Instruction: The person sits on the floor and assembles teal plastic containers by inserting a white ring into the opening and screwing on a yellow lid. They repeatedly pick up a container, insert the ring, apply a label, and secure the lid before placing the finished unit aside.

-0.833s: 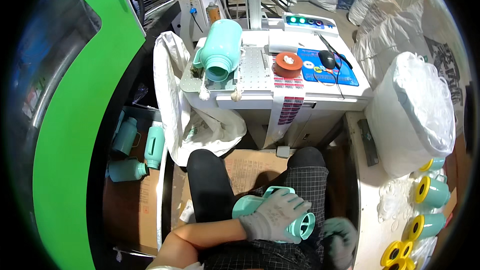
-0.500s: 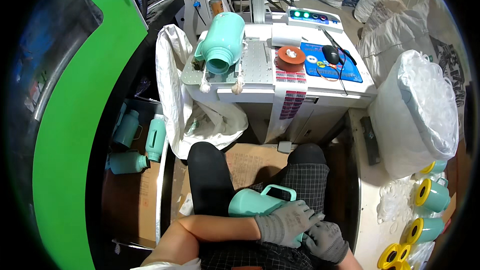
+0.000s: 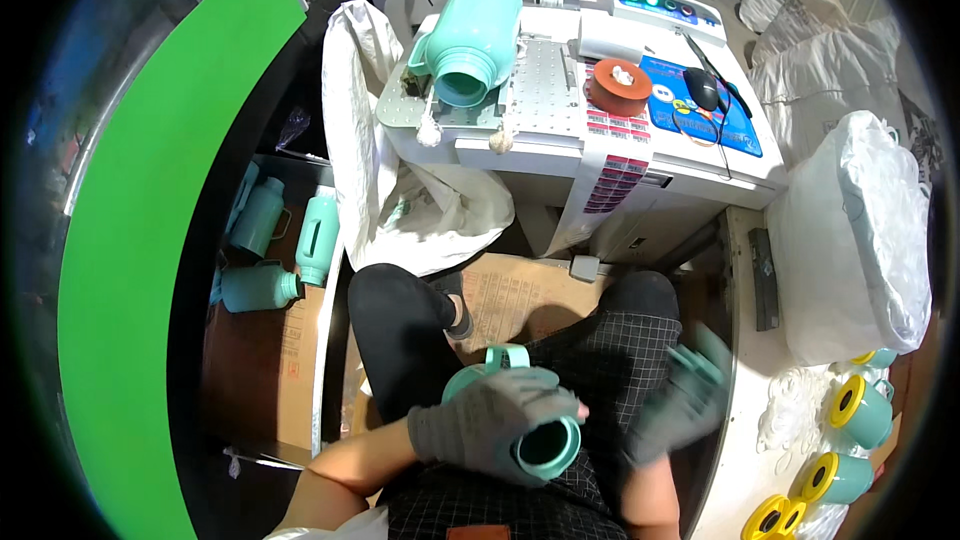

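Note:
A teal jug point(image 3: 462, 380) with a loop handle lies across my lap, its round open mouth facing toward me. My left hand point(image 3: 495, 420), in a grey knit glove, wraps round its neck just behind the mouth. Off to the right of my lap, apart from the jug, my gloved right hand point(image 3: 685, 400) is smeared by motion. Teal streaks show at its fingers; whether it holds a teal piece cannot be made out. A second teal jug point(image 3: 480, 25) lies on a perforated metal plate point(image 3: 550, 90) on the white workbench, mouth toward me.
Several teal jugs point(image 3: 318, 240) lie in a box at left, beside a green machine panel point(image 3: 120, 270). A white sack point(image 3: 365, 160) hangs by the bench. On the right-hand table are a bag of clear rings point(image 3: 850, 240) and several yellow-rimmed teal pieces point(image 3: 860, 410). An orange tape roll point(image 3: 620, 87) sits on the bench.
My right hand has left the jug's mouth end and swung to the right. The jug has turned so its open mouth shows, my left hand still on it. The view has shifted slightly.

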### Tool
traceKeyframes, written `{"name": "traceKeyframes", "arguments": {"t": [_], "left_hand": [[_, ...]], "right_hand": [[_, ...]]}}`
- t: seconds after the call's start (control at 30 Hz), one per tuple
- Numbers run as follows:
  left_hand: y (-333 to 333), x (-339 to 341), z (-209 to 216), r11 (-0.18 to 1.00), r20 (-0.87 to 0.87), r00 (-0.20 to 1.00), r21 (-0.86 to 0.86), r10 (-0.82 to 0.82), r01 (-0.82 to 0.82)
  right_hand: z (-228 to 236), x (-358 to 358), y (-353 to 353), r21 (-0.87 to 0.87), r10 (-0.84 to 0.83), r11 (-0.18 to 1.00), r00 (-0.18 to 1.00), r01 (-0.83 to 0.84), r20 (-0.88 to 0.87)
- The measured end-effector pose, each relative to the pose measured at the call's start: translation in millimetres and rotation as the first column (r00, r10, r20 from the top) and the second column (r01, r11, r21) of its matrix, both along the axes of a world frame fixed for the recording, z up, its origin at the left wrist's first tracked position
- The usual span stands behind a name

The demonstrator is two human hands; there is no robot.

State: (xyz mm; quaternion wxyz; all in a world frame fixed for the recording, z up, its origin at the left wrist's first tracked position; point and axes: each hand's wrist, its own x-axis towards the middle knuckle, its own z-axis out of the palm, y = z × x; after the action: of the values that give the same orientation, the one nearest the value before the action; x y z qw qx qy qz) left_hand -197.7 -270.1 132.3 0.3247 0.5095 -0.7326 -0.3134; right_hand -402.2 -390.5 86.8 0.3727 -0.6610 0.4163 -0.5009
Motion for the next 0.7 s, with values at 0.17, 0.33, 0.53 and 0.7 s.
{"name": "traceKeyframes", "arguments": {"t": [0.17, 0.33, 0.53, 0.7], "left_hand": [[-5, -14, 2, 0.991, 0.035, 0.999, -0.133, -0.022, 0.026], [-9, 2, 11, 0.977, -0.301, 0.93, 0.095, 0.209, -0.189], [-28, 22, -20, 0.933, -0.172, 0.951, 0.301, 0.258, -0.199], [-58, -8, -30, 0.932, -0.226, 0.957, 0.349, 0.183, -0.096]], "right_hand": [[-11, 133, -55, -0.174, 0.391, 0.89, 0.902, -0.421, -0.183], [-42, 21, -62, -0.273, 0.137, 0.95, 0.988, -0.153, -0.076], [-56, -194, -64, -0.249, -0.688, 0.725, 0.684, 0.642, -0.242], [-38, -297, -125, -0.484, -0.721, 0.589, 0.15, 0.647, -0.676]]}}
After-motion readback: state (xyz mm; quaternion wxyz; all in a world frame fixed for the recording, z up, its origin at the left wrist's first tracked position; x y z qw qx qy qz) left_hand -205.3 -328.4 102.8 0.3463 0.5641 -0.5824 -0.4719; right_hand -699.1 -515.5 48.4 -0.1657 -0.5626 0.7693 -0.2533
